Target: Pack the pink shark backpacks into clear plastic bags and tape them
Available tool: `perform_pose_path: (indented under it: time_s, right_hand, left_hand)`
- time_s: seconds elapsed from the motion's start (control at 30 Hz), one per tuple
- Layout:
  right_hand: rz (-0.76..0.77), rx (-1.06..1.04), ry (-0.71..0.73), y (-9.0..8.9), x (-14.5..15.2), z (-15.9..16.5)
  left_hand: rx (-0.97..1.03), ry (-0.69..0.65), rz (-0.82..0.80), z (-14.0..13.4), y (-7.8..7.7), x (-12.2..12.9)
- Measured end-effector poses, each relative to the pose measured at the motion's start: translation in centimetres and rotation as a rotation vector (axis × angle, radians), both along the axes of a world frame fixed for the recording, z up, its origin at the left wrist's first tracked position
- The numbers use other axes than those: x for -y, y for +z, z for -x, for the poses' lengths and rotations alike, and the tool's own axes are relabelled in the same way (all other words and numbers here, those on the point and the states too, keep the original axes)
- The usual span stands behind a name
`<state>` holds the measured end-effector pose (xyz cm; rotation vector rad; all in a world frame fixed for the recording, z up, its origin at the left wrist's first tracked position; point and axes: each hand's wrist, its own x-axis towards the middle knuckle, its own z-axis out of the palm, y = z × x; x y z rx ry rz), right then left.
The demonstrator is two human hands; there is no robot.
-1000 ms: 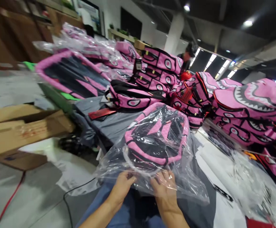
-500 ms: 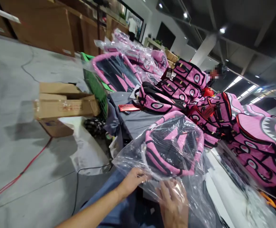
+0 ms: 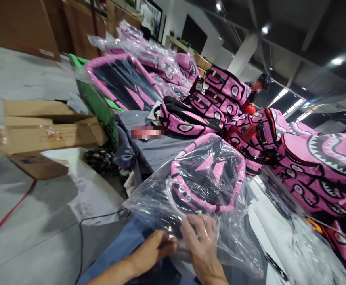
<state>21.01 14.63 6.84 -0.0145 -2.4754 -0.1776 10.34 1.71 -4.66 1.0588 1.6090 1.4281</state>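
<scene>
A pink and black backpack (image 3: 238, 190) lies inside a clear plastic bag (image 3: 149, 202) in front of me, its dark back panel facing up. My left hand (image 3: 151, 251) is closed in a pinch on loose film near the bag's lower edge. Just right of it, my right hand (image 3: 201, 241) has bent fingers gripping the film below the backpack; its fingertips are partly blurred behind shiny plastic. Both hands are at the bag's near end, apart from the backpack.
Pink backpacks (image 3: 318, 158) are heaped on the right, others (image 3: 202, 118) behind the bag. Bagged ones fill a green-rimmed crate (image 3: 97, 95). An opened carton (image 3: 50, 134) and cables (image 3: 80, 237) lie on the left floor. A person (image 3: 257, 87) is behind the pile, another (image 3: 146, 19) farther back.
My right hand has shifted up and left on the film, nearer the backpack. My left hand has moved slightly down and left. The whole view has swung to the right.
</scene>
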Motion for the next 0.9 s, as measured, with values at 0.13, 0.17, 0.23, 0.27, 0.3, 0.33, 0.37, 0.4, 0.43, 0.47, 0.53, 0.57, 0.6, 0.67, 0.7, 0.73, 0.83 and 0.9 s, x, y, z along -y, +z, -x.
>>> perform_pose_path:
  time_s: [0.13, 0.17, 0.23, 0.27, 0.3, 0.33, 0.37, 0.4, 0.43, 0.47, 0.53, 0.57, 0.6, 0.67, 0.7, 0.73, 0.83, 0.9]
  right_hand:
    - [0.026, 0.053, -0.041, -2.1, 0.4, -3.7]
    - [0.035, 0.069, -0.085, -2.6, 0.4, -4.6]
    - [0.074, 0.093, -0.143, -3.1, 0.5, -6.4]
    - [0.104, 0.093, -0.154, -3.0, 0.6, -7.3]
    - [0.137, 0.093, -0.155, -2.6, 0.6, -8.1]
    - [0.173, 0.105, -0.143, -2.1, 0.6, -8.9]
    - [0.208, 0.127, -0.123, -1.5, 0.7, -9.7]
    - [0.240, 0.141, -0.107, -0.8, 0.8, -10.3]
    - [0.270, 0.142, -0.108, -0.3, 0.9, -10.9]
    - [0.298, 0.130, -0.139, 0.0, 1.1, -11.3]
    - [0.353, 0.081, -0.301, 0.0, 1.3, -11.8]
    - [0.380, 0.054, -0.402, -0.3, 1.4, -11.9]
    - [0.406, 0.038, -0.484, -0.8, 1.5, -11.9]
    - [0.460, 0.055, -0.582, -1.8, 1.5, -11.8]
    - [0.483, 0.081, -0.608, -2.3, 1.6, -11.8]
    - [0.498, 0.115, -0.641, -2.7, 1.6, -11.9]
    - [0.458, 0.209, -0.794, -3.3, 2.0, -12.6]
    - [0.355, 0.205, -0.872, -3.5, 2.4, -13.3]
  left_hand:
    - [-0.227, -0.270, 0.072, 0.8, 1.4, 1.9]
    - [-0.288, -0.255, 0.099, 1.2, 1.8, 1.8]
    - [-0.364, -0.160, 0.111, 1.4, 2.1, 1.1]
    - [-0.393, -0.119, 0.078, 1.1, 2.0, 0.5]
    - [-0.421, -0.088, 0.023, 0.5, 1.7, -0.1]
    - [-0.446, -0.060, -0.035, -0.4, 1.3, -0.8]
    - [-0.465, -0.005, -0.085, -1.4, 0.9, -1.4]
    - [-0.476, 0.073, -0.115, -2.4, 0.5, -2.0]
    - [-0.482, 0.150, -0.126, -3.2, 0.2, -2.5]
    - [-0.479, 0.212, -0.128, -3.9, 0.0, -2.9]
    - [-0.460, 0.263, -0.129, -4.6, 0.0, -3.6]
    - [-0.451, 0.264, -0.132, -4.6, 0.1, -3.8]
    - [-0.442, 0.260, -0.135, -4.6, 0.3, -3.9]
    - [-0.435, 0.263, -0.135, -4.5, 1.0, -3.9]
    - [-0.431, 0.252, -0.139, -4.5, 1.4, -3.8]
    - [-0.415, 0.240, -0.143, -4.7, 2.0, -3.6]
    - [-0.285, 0.186, -0.121, -5.4, 3.9, -3.1]
    - [-0.175, 0.095, -0.088, -5.9, 5.0, -3.2]
